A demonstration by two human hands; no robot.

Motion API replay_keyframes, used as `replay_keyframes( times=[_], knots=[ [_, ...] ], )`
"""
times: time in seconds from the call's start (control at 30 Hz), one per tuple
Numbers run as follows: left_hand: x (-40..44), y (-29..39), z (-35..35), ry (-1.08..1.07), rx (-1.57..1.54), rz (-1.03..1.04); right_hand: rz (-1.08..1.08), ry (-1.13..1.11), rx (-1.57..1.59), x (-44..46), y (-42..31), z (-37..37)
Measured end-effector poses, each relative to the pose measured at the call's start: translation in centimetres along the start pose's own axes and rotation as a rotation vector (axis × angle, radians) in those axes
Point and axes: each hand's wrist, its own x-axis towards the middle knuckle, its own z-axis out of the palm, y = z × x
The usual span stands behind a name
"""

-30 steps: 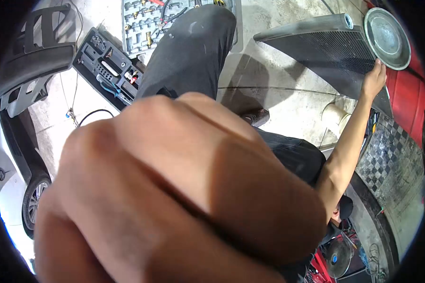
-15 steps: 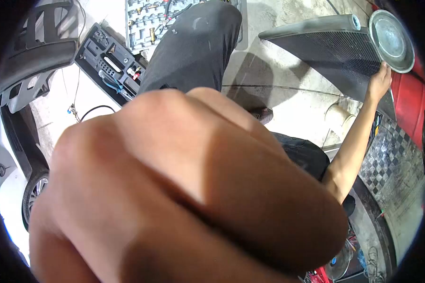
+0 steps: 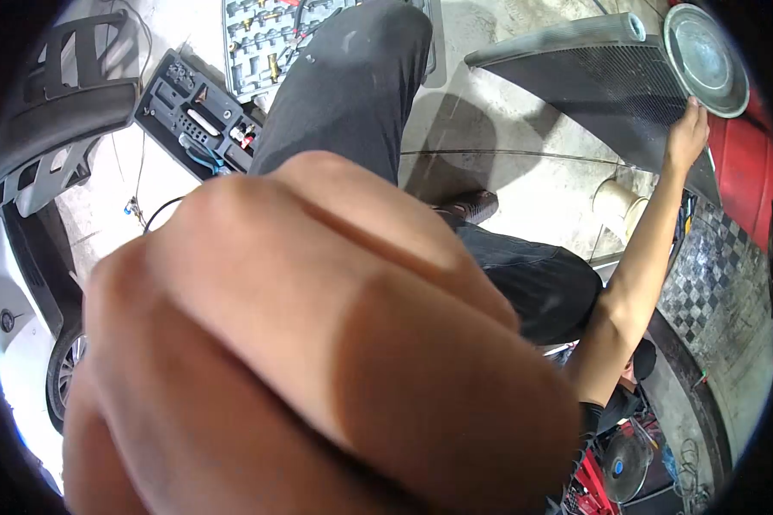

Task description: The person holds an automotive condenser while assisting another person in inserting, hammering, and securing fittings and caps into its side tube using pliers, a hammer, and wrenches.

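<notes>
My left hand (image 3: 258,309) fills the lower middle of the head view, very near the lens and blurred. Its fingers are curled and pressed together; whatever lies inside them is hidden. On the right, my right arm stretches out, and my right hand (image 3: 687,142) closes on the edge of a black finned panel (image 3: 618,103) with a grey tubular edge (image 3: 567,39). The fingertips are just below the rim of a round metal dish (image 3: 704,60), and I cannot tell whether they touch it.
A black tool tray (image 3: 189,107) and a socket set case (image 3: 253,51) lie beyond my leg (image 3: 343,86). A grey plastic car part (image 3: 86,99) and a white car (image 3: 26,318) are at left. At right are a cream container (image 3: 618,206), a red object (image 3: 743,172) and a checkered plate (image 3: 704,275).
My left hand has shifted slightly left and down, showing more of the dark trouser leg and the shoe. The view has moved a little; my right hand keeps its place at the panel.
</notes>
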Motion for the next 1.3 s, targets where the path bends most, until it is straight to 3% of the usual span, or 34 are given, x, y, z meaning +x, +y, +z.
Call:
replay_keyframes(
  times=[0.3,0.4,0.47,0.83,1.0,1.3],
  knots=[
    [-2.1,0.9,-0.7,0.016,0.041,0.001,-0.099,0.042,-0.020,-0.1,1.1,0.0],
    [-2.3,0.9,-0.7,0.013,0.058,0.020,-0.029,0.000,-0.035,0.4,1.4,0.2],
    [-2.5,1.1,-0.7,0.021,0.070,0.022,-0.119,0.068,-0.049,0.3,1.6,0.7],
    [-3.5,1.0,-0.7,0.033,0.112,0.040,-0.064,0.080,-0.060,1.2,1.5,1.4],
    [-2.9,0.6,-1.2,0.014,0.110,0.055,-0.007,-0.022,-0.060,2.1,2.6,1.4],
    [-1.8,0.0,-1.1,-0.023,0.092,0.099,-0.073,0.067,-0.035,1.0,0.5,1.2]
  ],
)
